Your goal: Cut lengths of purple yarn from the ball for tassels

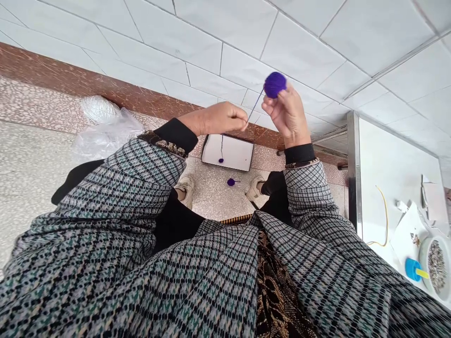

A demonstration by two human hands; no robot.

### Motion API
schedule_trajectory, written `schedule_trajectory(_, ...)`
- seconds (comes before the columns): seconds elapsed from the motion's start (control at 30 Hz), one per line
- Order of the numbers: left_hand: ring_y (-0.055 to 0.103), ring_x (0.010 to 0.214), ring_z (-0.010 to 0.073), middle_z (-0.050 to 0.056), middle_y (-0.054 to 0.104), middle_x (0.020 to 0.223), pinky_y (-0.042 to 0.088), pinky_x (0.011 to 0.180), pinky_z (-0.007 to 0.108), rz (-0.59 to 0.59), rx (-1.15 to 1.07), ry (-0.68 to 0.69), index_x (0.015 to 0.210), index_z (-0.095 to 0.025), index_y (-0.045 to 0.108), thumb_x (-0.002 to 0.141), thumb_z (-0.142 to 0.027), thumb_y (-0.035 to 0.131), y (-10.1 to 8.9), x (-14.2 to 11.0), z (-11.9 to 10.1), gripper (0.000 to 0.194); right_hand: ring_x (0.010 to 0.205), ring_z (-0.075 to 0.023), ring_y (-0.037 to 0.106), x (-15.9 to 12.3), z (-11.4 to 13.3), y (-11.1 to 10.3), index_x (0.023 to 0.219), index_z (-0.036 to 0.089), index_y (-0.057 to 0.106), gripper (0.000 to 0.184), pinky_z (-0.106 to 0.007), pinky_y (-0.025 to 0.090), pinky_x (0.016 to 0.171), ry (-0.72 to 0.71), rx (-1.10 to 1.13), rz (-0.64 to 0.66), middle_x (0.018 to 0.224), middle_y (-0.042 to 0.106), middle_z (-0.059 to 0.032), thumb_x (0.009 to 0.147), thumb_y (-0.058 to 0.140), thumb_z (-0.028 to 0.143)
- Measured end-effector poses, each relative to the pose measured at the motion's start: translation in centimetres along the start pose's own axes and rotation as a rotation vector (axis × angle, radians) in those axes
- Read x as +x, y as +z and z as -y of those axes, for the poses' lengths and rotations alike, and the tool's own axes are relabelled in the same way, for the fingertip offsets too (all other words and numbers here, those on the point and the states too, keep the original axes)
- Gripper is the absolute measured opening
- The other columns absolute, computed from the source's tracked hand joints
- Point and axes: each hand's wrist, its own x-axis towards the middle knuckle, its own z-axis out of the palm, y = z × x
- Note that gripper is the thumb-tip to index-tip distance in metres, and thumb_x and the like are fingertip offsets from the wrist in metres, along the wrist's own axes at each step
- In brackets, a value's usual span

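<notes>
My right hand (287,112) is raised at the upper right of centre, its fingers closed round a purple ball of yarn (275,85). From the ball a strand of yarn (256,107) runs down taut to my left hand (225,118), whose fingers pinch it. More of the strand hangs below the left hand toward a white tray (232,152) on the floor, where a small purple clump of yarn (221,160) lies. A second small purple clump (230,182) with a short tail rests on the floor between my shoes.
A clear plastic bag (105,136) with a white yarn ball (100,109) lies on the floor at left. At right stands a white table (373,173) with a yellow cord (386,216), a blue cap-like thing (412,269) and a bowl of small bits (425,263). A tiled wall (200,37) is ahead.
</notes>
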Motion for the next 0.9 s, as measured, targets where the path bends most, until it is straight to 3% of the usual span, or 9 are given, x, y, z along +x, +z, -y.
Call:
schedule_trajectory(0.07, 0.049, 0.071, 0.0153, 0.000, 0.055, 0.070, 0.038, 0.075, 0.031, 0.033, 0.056, 0.024, 0.075, -0.018, 0.068, 0.090, -0.027, 0.063, 0.1, -0.1, -0.4, 0.017, 0.104, -0.0199, 0.068, 0.1, -0.6, 0.7, 0.119, 0.024, 0.054, 0.059, -0.030, 0.066, 0.092, 0.121, -0.202, -0.012, 0.106, 0.062, -0.0026, 0.090, 0.094, 0.056)
schedule_trajectory(0.13, 0.047, 0.073, 0.0156, 0.000, 0.053, 0.071, 0.036, 0.075, 0.032, -0.067, 0.093, 0.012, 0.074, -0.019, 0.064, 0.092, -0.026, 0.062, -0.3, -0.3, -0.6, 0.020, 0.112, -0.0228, 0.071, -0.4, -0.6, 1.2, 0.116, 0.023, 0.057, 0.052, -0.030, 0.066, 0.090, 0.237, -0.353, 0.130, 0.109, 0.066, -0.0047, 0.089, 0.096, 0.044)
schedule_trajectory(0.23, 0.046, 0.076, 0.0159, 0.000, 0.053, 0.073, 0.037, 0.079, 0.032, -0.208, 0.115, -0.027, 0.077, -0.019, 0.063, 0.096, -0.022, 0.060, -1.0, -0.3, -0.1, 0.020, 0.110, -0.0226, 0.072, -1.3, 0.3, 1.2, 0.118, 0.022, 0.059, 0.060, -0.028, 0.066, 0.085, 0.282, -0.273, 0.327, 0.111, 0.069, -0.0054, 0.080, 0.103, 0.039)
schedule_trajectory(0.37, 0.049, 0.072, 0.0160, 0.000, 0.056, 0.073, 0.039, 0.078, 0.031, -0.060, 0.086, -0.053, 0.081, -0.018, 0.069, 0.097, -0.024, 0.061, -0.5, 0.1, 0.6, 0.019, 0.096, -0.0174, 0.071, -0.8, 1.0, 0.9, 0.128, 0.026, 0.058, 0.064, -0.025, 0.064, 0.079, 0.114, -0.127, 0.044, 0.111, 0.065, -0.0021, 0.087, 0.099, 0.056)
schedule_trajectory(0.5, 0.057, 0.076, 0.0157, 0.000, 0.062, 0.074, 0.044, 0.082, 0.030, 0.079, 0.076, 0.016, 0.080, -0.017, 0.074, 0.096, -0.027, 0.065, 0.4, 0.0, 0.1, 0.021, 0.086, -0.0141, 0.068, 0.0, -0.3, 1.7, 0.132, 0.025, 0.059, 0.042, -0.023, 0.062, 0.077, 0.190, -0.257, -0.111, 0.110, 0.066, -0.0011, 0.100, 0.085, 0.033)
schedule_trajectory(0.63, 0.054, 0.080, 0.0169, 0.000, 0.062, 0.073, 0.043, 0.084, 0.032, -0.040, 0.126, -0.020, 0.082, -0.018, 0.074, 0.098, -0.024, 0.063, -0.6, -0.6, -0.8, 0.020, 0.078, -0.0148, 0.061, -1.0, -1.0, 2.1, 0.127, 0.022, 0.064, 0.051, -0.023, 0.057, 0.069, 0.366, -0.389, 0.207, 0.099, 0.067, 0.0008, 0.083, 0.088, 0.013)
schedule_trajectory(0.73, 0.051, 0.083, 0.0166, 0.000, 0.062, 0.074, 0.039, 0.084, 0.033, -0.187, 0.156, -0.121, 0.081, -0.018, 0.068, 0.100, -0.019, 0.059, -1.6, -0.6, -0.7, 0.021, 0.083, -0.0153, 0.065, -1.5, -0.3, 1.7, 0.124, 0.022, 0.063, 0.054, -0.025, 0.061, 0.074, 0.382, -0.253, 0.391, 0.098, 0.065, 0.0009, 0.078, 0.092, 0.020)
schedule_trajectory(0.8, 0.049, 0.081, 0.0157, -0.002, 0.058, 0.072, 0.037, 0.081, 0.033, -0.239, 0.167, -0.189, 0.081, -0.019, 0.067, 0.101, -0.017, 0.059, -1.6, -0.3, -0.3, 0.021, 0.084, -0.0145, 0.067, -1.3, 0.0, 1.3, 0.125, 0.022, 0.059, 0.059, -0.026, 0.063, 0.077, 0.302, -0.097, 0.348, 0.103, 0.064, 0.0004, 0.078, 0.093, 0.032)
schedule_trajectory(0.9, 0.049, 0.077, 0.0150, -0.003, 0.057, 0.071, 0.037, 0.079, 0.031, -0.086, 0.159, -0.183, 0.083, -0.017, 0.071, 0.099, -0.021, 0.062, -0.7, 0.0, 0.1, 0.019, 0.089, -0.0133, 0.068, -0.5, -0.1, 1.3, 0.125, 0.024, 0.054, 0.055, -0.027, 0.063, 0.084, 0.152, -0.032, 0.102, 0.110, 0.063, -0.0009, 0.089, 0.088, 0.047)
